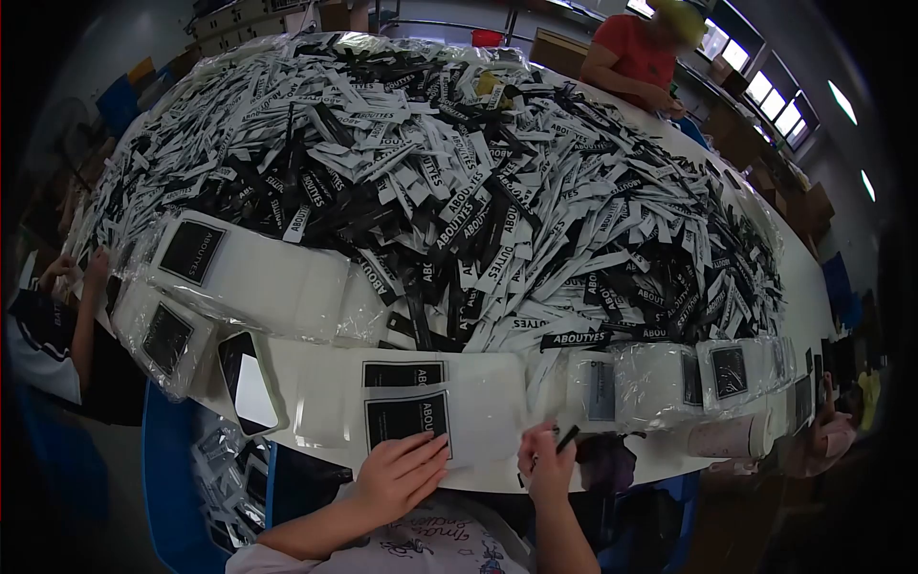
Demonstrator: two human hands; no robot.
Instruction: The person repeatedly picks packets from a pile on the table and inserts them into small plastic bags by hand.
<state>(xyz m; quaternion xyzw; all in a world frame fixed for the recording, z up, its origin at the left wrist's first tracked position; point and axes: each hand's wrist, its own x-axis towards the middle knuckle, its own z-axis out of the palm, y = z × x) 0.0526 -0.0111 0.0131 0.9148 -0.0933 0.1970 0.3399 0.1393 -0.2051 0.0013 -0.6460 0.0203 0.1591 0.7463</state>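
Observation:
My left hand (pixel 404 474) lies with fingers stretched out flat on the lower edge of a clear bag with a black ABOUTYES panel (pixel 402 418). Another black-panelled bag (pixel 382 374) shows partly beneath it, on a pale stack (pixel 492 392). To the right, at the table's front edge, my right hand (pixel 547 461) is closed around a small dark stick-like piece (pixel 568 438). Its exact kind is unclear, and the fingers are slightly blurred. The right hand is just right of the stack, apart from the bag under my left hand.
A large heap of black and white ABOUTYES strips (pixel 469 210) covers the table. Plastic-wrapped bag stacks (pixel 287 282) and a phone-like device (pixel 252 387) lie left; more packs (pixel 660 383) and a pale cup (pixel 732 435) right. A blue bin (pixel 158 478) stands below. Other people sit around.

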